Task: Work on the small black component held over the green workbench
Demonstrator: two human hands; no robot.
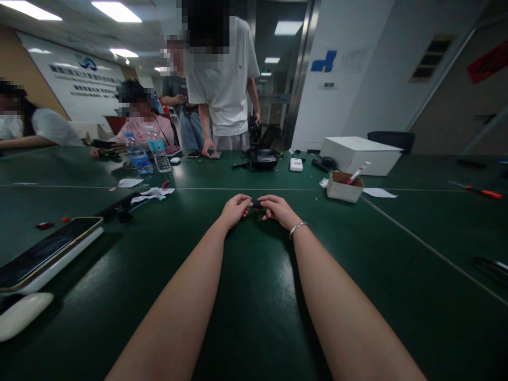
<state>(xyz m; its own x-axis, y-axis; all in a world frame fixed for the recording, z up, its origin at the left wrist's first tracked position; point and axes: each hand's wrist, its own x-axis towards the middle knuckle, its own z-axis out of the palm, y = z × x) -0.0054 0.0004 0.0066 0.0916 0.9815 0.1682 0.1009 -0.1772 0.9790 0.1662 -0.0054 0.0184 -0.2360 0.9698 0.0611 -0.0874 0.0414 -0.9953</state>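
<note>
Both arms stretch forward over the dark green table, the hands almost meeting at its middle. Between them is a small black object with a pale, metal-looking end on the left; its kind is too small to make out. My left hand pinches the pale end between thumb and fingers. The black end is gripped by the thumb and index finger of my right hand, its other fingers curled beneath. A silver bracelet circles the right wrist. The fingers hide part of the object.
At left lie a phone on a white box and a white mouse. Beyond stand two water bottles. A small open carton, a large white box and a screwdriver are right. A person stands across the table.
</note>
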